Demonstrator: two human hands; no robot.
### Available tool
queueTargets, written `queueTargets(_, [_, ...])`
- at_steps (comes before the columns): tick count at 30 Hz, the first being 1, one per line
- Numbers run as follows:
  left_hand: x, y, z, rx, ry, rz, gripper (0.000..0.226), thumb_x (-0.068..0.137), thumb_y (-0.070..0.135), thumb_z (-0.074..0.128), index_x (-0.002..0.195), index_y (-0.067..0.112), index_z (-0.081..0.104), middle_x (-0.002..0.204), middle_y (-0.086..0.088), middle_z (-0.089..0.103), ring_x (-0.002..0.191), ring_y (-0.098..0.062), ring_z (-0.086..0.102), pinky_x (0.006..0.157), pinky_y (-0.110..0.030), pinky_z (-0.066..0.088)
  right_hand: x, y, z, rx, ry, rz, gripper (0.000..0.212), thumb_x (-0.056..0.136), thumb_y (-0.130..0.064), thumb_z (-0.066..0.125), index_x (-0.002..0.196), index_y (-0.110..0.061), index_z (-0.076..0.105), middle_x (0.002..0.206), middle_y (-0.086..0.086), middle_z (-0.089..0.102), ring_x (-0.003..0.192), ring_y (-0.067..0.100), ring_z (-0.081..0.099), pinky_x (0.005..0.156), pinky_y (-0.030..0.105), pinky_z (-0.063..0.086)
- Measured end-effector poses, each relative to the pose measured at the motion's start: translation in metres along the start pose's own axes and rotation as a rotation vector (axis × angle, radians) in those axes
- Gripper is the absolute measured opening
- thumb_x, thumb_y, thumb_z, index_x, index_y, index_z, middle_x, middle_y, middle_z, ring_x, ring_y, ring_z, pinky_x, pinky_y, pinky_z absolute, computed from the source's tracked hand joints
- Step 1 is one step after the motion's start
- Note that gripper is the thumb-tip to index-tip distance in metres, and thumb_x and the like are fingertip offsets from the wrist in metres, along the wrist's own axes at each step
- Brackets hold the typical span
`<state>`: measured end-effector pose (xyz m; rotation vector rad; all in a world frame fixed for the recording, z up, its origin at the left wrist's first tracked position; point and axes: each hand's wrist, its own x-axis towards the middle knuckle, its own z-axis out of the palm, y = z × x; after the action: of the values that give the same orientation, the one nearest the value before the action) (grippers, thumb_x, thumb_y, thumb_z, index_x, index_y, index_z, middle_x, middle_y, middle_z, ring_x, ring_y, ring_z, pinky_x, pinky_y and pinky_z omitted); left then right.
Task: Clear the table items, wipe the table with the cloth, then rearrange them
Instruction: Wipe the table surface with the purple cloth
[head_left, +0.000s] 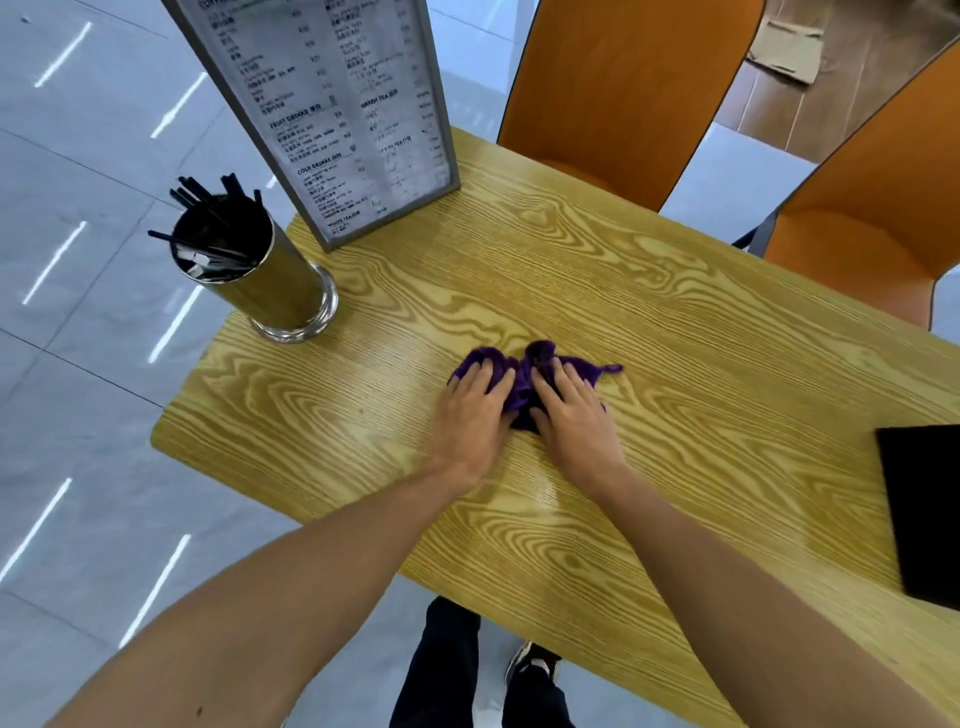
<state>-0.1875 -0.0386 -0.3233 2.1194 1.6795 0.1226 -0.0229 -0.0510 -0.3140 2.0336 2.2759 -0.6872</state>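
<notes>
A crumpled purple cloth (524, 371) lies near the middle of the wooden table (649, 322). My left hand (475, 410) presses flat on the cloth's left part, fingers straight. My right hand (574, 410) presses on its right part, fingers spread over the bunched fabric. A metal cup of black straws (260, 275) stands at the table's left corner. A tall framed menu stand (337, 114) is upright behind it, at the far left edge. A black flat object (919, 509) lies at the right edge, partly cut off.
Two orange chairs (623, 88) (872, 228) stand against the far side of the table. Grey tiled floor (78, 364) surrounds the left side. My legs and shoes (524, 670) show below the near table edge.
</notes>
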Motion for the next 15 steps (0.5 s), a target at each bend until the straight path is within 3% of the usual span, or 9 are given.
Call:
queueTargets(4, [-0.079, 0.024, 0.018, 0.012, -0.026, 0.020, 0.057, 0.092, 0.034, 0.067, 0.145, 0.021, 0.049, 0.149, -0.010, 0.049, 0.140, -0.027, 0.044, 0.114, -0.044, 0.038, -0.080, 0.008, 0.029, -0.028, 0.066, -0.039, 0.049, 0.098, -0.024, 0.062, 0.145, -0.012, 0.052, 0.155, 0.014, 0.043, 0.144, 0.032, 0.039, 0.109, 0.048, 0.044])
queueTargets(6, [-0.121, 0.036, 0.028, -0.006, -0.051, 0.031, 0.061, 0.082, 0.031, 0.079, 0.138, 0.021, 0.058, 0.141, -0.010, 0.057, 0.132, -0.026, 0.053, 0.110, -0.043, 0.043, -0.123, 0.012, 0.048, -0.039, 0.089, -0.050, 0.044, 0.100, -0.025, 0.059, 0.141, -0.012, 0.056, 0.151, 0.013, 0.048, 0.140, 0.032, 0.045, 0.104, 0.048, 0.050])
queueTargets(9, [-0.171, 0.044, 0.041, -0.027, -0.090, 0.032, 0.069, 0.070, 0.029, 0.088, 0.134, 0.021, 0.063, 0.136, -0.009, 0.061, 0.128, -0.025, 0.058, 0.108, -0.044, 0.046, -0.172, 0.011, 0.068, -0.045, 0.073, -0.077, 0.045, 0.102, -0.031, 0.043, 0.141, -0.012, 0.057, 0.150, 0.013, 0.049, 0.140, 0.032, 0.046, 0.103, 0.048, 0.050])
queueTargets(15, [-0.201, 0.013, 0.047, -0.021, -0.015, -0.046, 0.076, 0.064, 0.008, 0.087, 0.135, 0.017, 0.061, 0.142, -0.012, 0.057, 0.133, -0.027, 0.053, 0.106, -0.047, 0.047, -0.170, -0.014, 0.085, -0.067, 0.044, -0.230, 0.045, 0.104, -0.029, 0.039, 0.141, -0.010, 0.057, 0.151, 0.015, 0.048, 0.143, 0.032, 0.042, 0.110, 0.049, 0.042])
